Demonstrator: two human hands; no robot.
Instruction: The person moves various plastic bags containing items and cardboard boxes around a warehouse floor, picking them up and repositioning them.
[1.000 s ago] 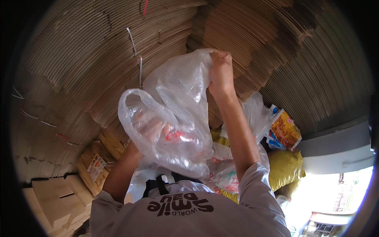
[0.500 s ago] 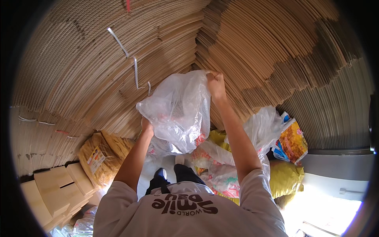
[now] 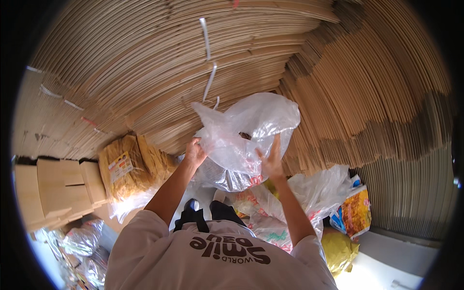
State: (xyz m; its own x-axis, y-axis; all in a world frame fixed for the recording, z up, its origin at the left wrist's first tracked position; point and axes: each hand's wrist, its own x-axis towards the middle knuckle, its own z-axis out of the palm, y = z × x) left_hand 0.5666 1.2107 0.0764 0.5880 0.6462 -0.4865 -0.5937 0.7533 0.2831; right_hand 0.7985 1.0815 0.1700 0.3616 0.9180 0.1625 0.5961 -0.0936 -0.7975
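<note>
Plastic bag (image 3: pixel 241 157), see-through and crinkled, bulges between both hands (image 3: pixel 195 153) (image 3: pixel 273 163).

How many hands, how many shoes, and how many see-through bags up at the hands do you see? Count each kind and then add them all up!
Left hand and right hand: 2
Left shoe and right shoe: 2
See-through bag up at the hands: 1
Total: 5
</note>
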